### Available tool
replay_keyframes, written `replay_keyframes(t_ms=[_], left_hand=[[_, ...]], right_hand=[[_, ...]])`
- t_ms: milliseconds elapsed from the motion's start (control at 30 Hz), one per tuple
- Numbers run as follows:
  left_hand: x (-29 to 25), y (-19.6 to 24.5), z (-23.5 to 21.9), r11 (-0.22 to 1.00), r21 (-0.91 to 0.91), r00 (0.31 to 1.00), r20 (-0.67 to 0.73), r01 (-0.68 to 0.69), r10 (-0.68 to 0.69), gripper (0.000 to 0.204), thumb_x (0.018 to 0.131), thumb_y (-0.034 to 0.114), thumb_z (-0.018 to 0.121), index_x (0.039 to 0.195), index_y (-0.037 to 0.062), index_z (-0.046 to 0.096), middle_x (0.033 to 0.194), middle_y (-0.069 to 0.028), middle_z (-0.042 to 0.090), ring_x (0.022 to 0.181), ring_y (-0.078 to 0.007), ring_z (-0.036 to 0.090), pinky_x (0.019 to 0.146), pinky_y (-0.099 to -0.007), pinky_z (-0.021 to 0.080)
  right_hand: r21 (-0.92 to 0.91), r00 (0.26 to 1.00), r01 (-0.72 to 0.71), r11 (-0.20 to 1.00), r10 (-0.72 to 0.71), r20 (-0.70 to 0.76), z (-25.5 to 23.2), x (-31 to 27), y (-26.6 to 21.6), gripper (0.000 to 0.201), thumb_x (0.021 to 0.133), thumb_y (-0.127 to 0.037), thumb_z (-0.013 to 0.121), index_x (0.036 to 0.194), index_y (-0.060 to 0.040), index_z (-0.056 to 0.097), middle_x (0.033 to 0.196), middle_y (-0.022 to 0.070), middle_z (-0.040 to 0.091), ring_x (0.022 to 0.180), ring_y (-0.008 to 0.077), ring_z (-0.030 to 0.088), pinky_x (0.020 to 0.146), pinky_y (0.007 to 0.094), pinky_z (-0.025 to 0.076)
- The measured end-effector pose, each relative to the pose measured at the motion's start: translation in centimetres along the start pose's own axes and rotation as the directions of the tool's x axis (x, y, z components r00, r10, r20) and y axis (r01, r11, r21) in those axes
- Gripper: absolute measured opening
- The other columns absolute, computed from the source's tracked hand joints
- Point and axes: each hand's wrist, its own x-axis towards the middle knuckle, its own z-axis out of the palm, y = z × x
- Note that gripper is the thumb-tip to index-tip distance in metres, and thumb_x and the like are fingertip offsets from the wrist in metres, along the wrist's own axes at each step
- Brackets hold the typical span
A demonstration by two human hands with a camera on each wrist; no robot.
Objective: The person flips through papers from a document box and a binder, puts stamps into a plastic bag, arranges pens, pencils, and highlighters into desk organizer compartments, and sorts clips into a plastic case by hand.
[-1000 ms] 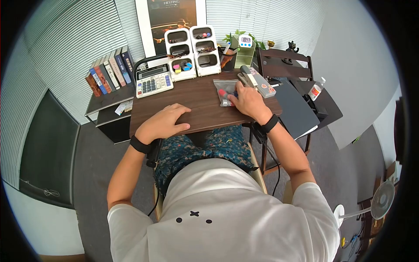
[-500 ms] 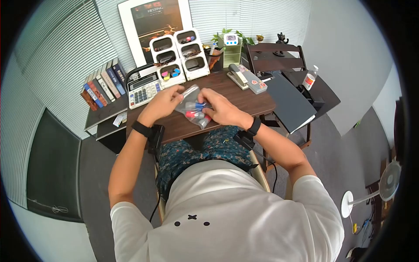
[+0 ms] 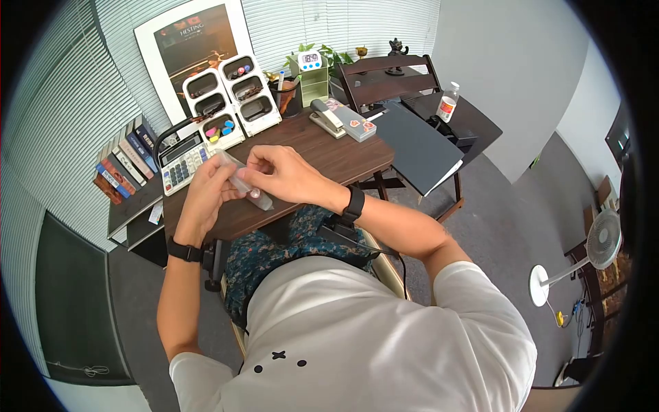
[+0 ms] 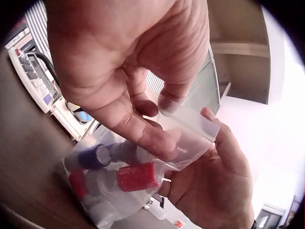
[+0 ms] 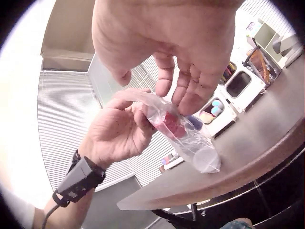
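A clear plastic zip bag (image 3: 261, 200) hangs just above the desk's near edge. Inside it lie several small capped cylinders (image 4: 138, 176), with red and blue parts showing through the film. My left hand (image 3: 204, 196) pinches the bag near its top edge between thumb and fingers. Opposite it, my right hand (image 3: 292, 180) has its fingers against the side of the bag, as the right wrist view shows. Its thumb (image 5: 123, 78) stands apart from those fingers, close to the bag's upper corner.
Behind the hands on the desk (image 3: 350, 154) are a calculator (image 3: 180, 169), a white organizer (image 3: 255, 118), a pen cup (image 3: 289, 98), a stapler (image 3: 327, 121) and a grey box (image 3: 355, 126). A dark folder (image 3: 412, 141) and a bottle (image 3: 447, 103) lie to the right.
The bag was first lying on the desk under my right hand, then came left between both hands. It is now nearer the desk's edge, with my left hand pinching its top.
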Motion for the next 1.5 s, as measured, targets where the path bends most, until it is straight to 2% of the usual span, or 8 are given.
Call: replay_keyframes(t_ms=[200,300,500,967,1000,1100,1233,1500], left_hand=[[-1.2,1.0,0.6,0.992,-0.116,0.993,0.099,-0.054,0.066,0.020,0.114,0.022,0.051,0.120,0.0049,0.061,0.105,-0.0060,0.072,0.095,-0.0157,0.075,0.084,-0.0303,0.063],[-1.1,1.4,-0.1,0.993,-0.096,0.975,0.201,-0.074,0.092,0.022,0.114,0.024,0.053,0.119,0.0050,0.062,0.104,-0.0066,0.073,0.091,-0.0164,0.076,0.081,-0.0292,0.063],[-0.5,3.2,0.6,0.985,0.156,0.990,0.133,-0.067,0.047,0.026,0.114,0.030,0.054,0.104,0.0074,0.064,0.089,-0.0036,0.073,0.074,-0.0138,0.075,0.067,-0.0238,0.060],[-0.5,2.1,0.4,0.991,0.103,0.989,0.134,-0.082,0.068,0.025,0.112,0.028,0.059,0.102,0.0068,0.068,0.083,-0.0016,0.069,0.070,-0.0107,0.071,0.063,-0.0212,0.057],[-0.7,2.1,0.4,0.992,0.071,0.985,0.148,-0.104,0.093,0.025,0.112,0.028,0.059,0.102,0.0063,0.068,0.084,-0.0015,0.069,0.070,-0.0104,0.070,0.064,-0.0212,0.057],[-0.5,2.1,-0.1,0.994,0.070,0.991,0.114,-0.079,0.071,0.026,0.111,0.028,0.061,0.103,0.0054,0.069,0.084,-0.0017,0.069,0.070,-0.0095,0.069,0.064,-0.0214,0.057],[-0.4,2.4,-0.3,0.992,0.109,0.985,0.168,-0.056,0.037,0.026,0.110,0.028,0.062,0.097,0.0064,0.068,0.084,-0.0039,0.071,0.071,-0.0110,0.071,0.066,-0.0229,0.059],[-0.1,2.5,0.4,0.990,0.127,0.976,0.216,-0.066,0.037,0.022,0.107,0.020,0.065,0.090,0.0050,0.064,0.086,-0.0095,0.075,0.073,-0.0129,0.074,0.067,-0.0239,0.060]], right_hand=[[-0.154,0.997,0.044,0.987,-0.054,-0.062,0.1,0.1,-0.5,0.038,0.091,-0.031,0.078,0.077,0.0024,0.067,0.070,0.0159,0.072,0.065,0.0259,0.074,0.062,0.0361,0.055],[-0.205,0.999,0.034,0.978,-0.040,-0.028,-0.1,0.2,-0.8,0.034,0.097,-0.028,0.077,0.084,0.0015,0.067,0.070,0.0091,0.072,0.065,0.0133,0.070,0.060,0.0312,0.053],[-0.056,0.994,0.110,0.992,-0.110,0.010,-0.1,0.0,-1.2,0.030,0.103,-0.025,0.072,0.088,0.0013,0.068,0.077,0.0084,0.073,0.069,0.0115,0.067,0.063,0.0316,0.052],[0.304,0.982,-0.059,0.951,0.001,0.190,0.4,0.7,1.6,0.030,0.114,-0.029,0.055,0.111,-0.0029,0.071,0.100,-0.0007,0.071,0.089,0.0068,0.061,0.079,0.0275,0.052],[0.332,0.987,0.008,0.943,-0.061,0.149,0.7,0.8,1.9,0.031,0.113,-0.028,0.056,0.102,-0.0025,0.071,0.086,-0.0011,0.068,0.077,0.0064,0.056,0.069,0.0277,0.049],[0.316,0.976,-0.036,0.948,-0.035,0.215,0.1,0.5,0.8,0.024,0.114,-0.022,0.055,0.108,-0.0038,0.069,0.098,0.0016,0.073,0.094,0.0094,0.068,0.080,0.0270,0.054],[0.331,0.972,-0.141,0.933,0.067,0.224,0.2,0.5,0.6,0.022,0.113,-0.022,0.056,0.108,-0.0053,0.069,0.100,-0.0007,0.072,0.091,0.0071,0.063,0.083,0.0276,0.052],[0.283,0.979,-0.119,0.952,0.066,0.192,-0.3,0.6,0.9,0.020,0.104,-0.010,0.060,0.087,-0.0028,0.068,0.084,-0.0012,0.067,0.075,0.0053,0.057,0.068,0.0235,0.047]])
